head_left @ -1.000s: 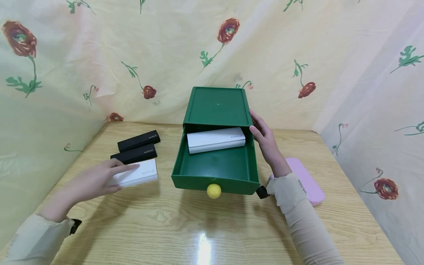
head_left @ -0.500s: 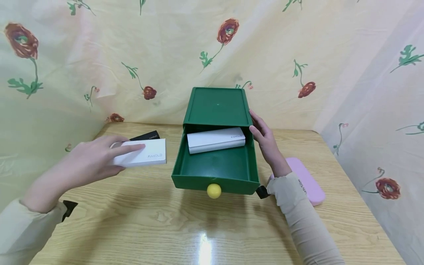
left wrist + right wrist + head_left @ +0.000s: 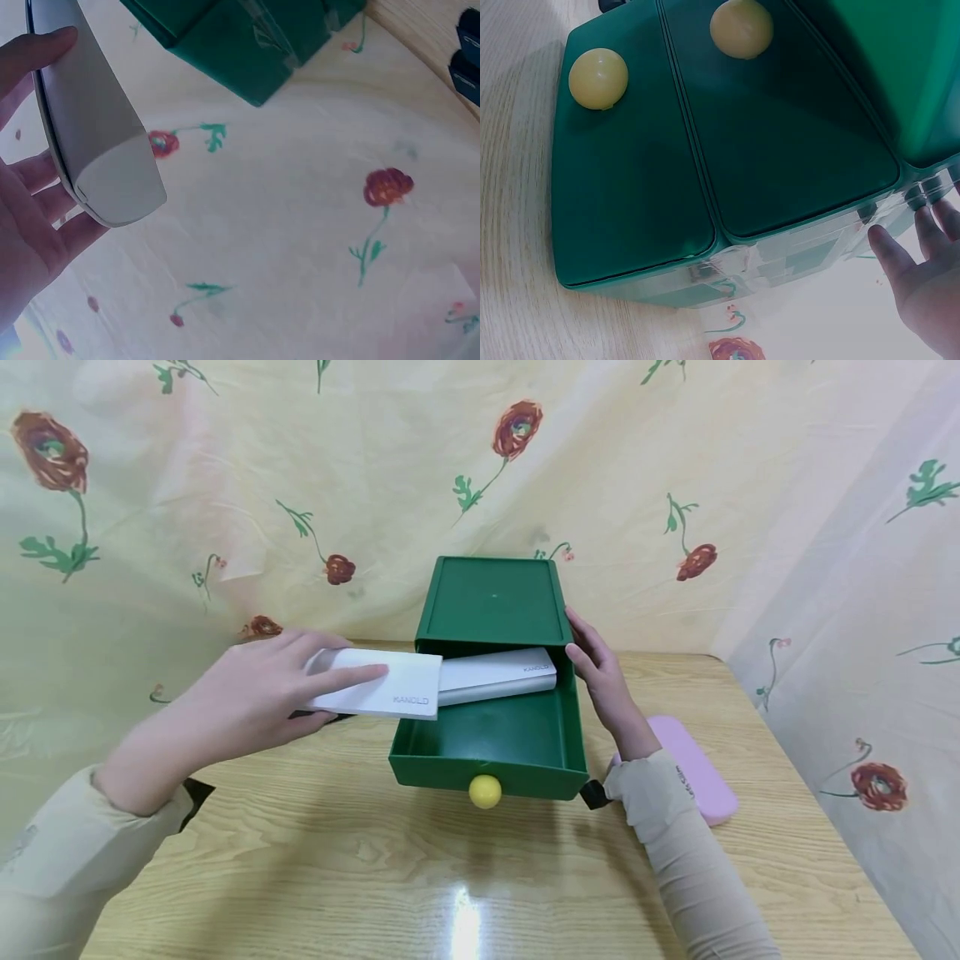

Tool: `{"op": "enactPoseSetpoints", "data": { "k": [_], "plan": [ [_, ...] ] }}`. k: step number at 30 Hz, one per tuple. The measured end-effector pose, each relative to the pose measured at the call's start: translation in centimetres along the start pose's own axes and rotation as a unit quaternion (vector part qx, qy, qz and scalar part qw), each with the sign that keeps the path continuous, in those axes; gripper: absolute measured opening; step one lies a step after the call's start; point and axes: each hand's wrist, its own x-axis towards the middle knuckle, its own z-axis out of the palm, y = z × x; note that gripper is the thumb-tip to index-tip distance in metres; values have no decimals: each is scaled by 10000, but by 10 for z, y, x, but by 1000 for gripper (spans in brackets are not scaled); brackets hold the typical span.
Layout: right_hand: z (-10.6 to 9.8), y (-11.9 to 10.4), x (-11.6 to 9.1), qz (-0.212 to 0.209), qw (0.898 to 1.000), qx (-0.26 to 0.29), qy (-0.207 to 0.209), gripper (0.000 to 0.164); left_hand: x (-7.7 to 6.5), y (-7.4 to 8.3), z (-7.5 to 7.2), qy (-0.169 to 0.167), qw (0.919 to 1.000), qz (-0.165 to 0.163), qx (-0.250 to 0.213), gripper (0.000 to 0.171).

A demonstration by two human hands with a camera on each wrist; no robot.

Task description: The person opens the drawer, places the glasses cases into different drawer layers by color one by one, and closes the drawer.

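My left hand [image 3: 258, 693] grips a white glasses case [image 3: 375, 685] marked KANOLD, its index finger along the top. The case is held level, its right end over the left rim of the pulled-out green drawer [image 3: 487, 739]. In the left wrist view the thumb lies on one side of the case and the fingers on the other. A second whitish glasses case [image 3: 498, 675] lies at the back of the drawer, its left end hidden behind the held one. With fingers extended, my right hand [image 3: 603, 677] rests against the right side of the green cabinet [image 3: 493, 597].
Two shut drawers with yellow knobs [image 3: 598, 79] sit beneath the open one. Black glasses cases [image 3: 469, 52] lie on the table at the left, mostly covered by my left hand in the head view. A pink case [image 3: 686, 768] lies beside my right forearm.
My left hand has lifted the white glasses case from beside the black ones and carried it rightward to the drawer's left edge. My right hand has stayed against the cabinet.
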Motion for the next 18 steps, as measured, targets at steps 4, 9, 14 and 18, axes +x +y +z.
{"op": "enactPoseSetpoints", "data": {
  "k": [4,9,14,18],
  "plan": [
    [0,0,0,-10,10000,-3,-6,50,15,6,6,-41,9999,145,-38,72],
    [0,1,0,-20,10000,-28,14,50,35,13,16,24,9990,399,-221,68],
    [1,0,0,46,10000,-60,39,51,54,20,25,-139,9973,523,-505,68],
    [1,0,-1,88,9999,-57,49,51,68,24,31,-443,9941,445,-884,64]
  ]
}}
